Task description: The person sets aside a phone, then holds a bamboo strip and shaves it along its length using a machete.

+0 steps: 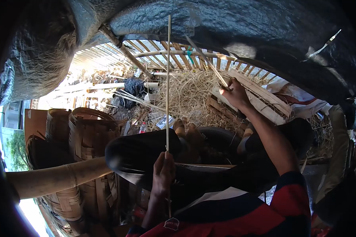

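At the centre of the frame, a pale bamboo strip (168,87) stands nearly upright, its tip near the upper edge; the left hand (164,170), at lower centre, closes around its lower part, with a thin length also showing beneath the fist; this low grip presumably leaves the long upper section free and in view. At right of centre, the right hand (234,94) pinches the near end of a slender piece (215,70), which slants toward the upper left, dark at its far end; whether it is a blade or a second strip cannot be told; the two pieces are apart, the right arm being extended forward. Below centre, the bent legs (142,154) lie beneath the strip; a thick bamboo pole (63,177) crosses from the left edge to the knee; woven baskets (93,134) stand behind it at left, probably set aside within reach. Beyond the legs, straw (190,89) covers the ground at upper centre; wooden planks (261,94) lie just beside the right hand; a slatted fence (178,55) bounds the ground; dark sheeting (265,23) spans the top, apparently as shade.
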Available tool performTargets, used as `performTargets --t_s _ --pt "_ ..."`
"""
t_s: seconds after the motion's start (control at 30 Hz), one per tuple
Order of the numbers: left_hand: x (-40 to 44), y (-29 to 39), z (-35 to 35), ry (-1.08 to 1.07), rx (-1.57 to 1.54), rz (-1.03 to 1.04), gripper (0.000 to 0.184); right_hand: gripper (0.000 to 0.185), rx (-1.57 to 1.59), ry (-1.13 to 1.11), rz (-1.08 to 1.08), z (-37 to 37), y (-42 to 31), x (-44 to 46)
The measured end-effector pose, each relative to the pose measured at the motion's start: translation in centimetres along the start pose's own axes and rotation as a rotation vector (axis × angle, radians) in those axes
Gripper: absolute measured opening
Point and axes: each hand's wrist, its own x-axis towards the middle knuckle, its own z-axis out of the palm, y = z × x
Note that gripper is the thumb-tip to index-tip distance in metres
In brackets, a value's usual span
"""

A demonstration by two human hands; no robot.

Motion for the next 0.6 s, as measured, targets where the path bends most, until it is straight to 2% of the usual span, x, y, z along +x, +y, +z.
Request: performTargets --t_s 0.07,0.13,0.2,0.27,0.33,0.37,0.4,0.43,0.5,0.6 --pt "-0.1 -0.7 -0.2 0.001 -0.064 -0.047 0.021 0.036 -0.016 -0.024 -0.334 -0.3 -2.1 -1.6" --pt "-0.3 -1.1 -0.2 0.003 -0.124 -0.096 0.016 0.041 -0.089 -0.016 -0.515 -0.5 -4.1 -3.5" --pt "-0.5 -1.3 -0.1 -0.099 -0.100 -0.019 0.014 0.043 -0.243 0.050 -0.702 -0.5 -4.9 -4.8" --pt "-0.6 -1.8 -0.2 -0.176 -0.073 0.049 0.014 0.042 -0.395 0.006 -0.740 -0.9 -6.0 -5.5" --pt "-1.0 -2.2 -0.4 -0.222 -0.061 0.091 0.015 0.043 -0.509 -0.021 -0.690 -1.8 -6.6 -5.3" --pt "-1.5 -2.2 -0.5 -0.175 0.253 0.193 0.018 0.044 -0.528 0.021 -0.609 -2.2 -6.7 -4.7" --pt "-1.8 -2.1 -0.4 -0.153 0.413 0.244 0.020 0.045 -0.543 0.061 -0.528 -2.4 -6.7 -4.1" --pt "-2.1 -1.9 -0.3 -0.123 0.573 0.293 0.022 0.047 -0.493 -0.050 -0.425 -3.0 -7.2 -3.6" --pt "-2.5 -1.6 -0.1 -0.065 0.347 0.124 0.026 0.047 -0.496 -0.028 -0.488 -2.4 -6.5 -4.1" --pt "-2.4 -1.6 0.2 -0.049 0.321 0.100 0.025 0.048 -0.633 -0.016 -0.643 -1.6 -5.9 -4.8"
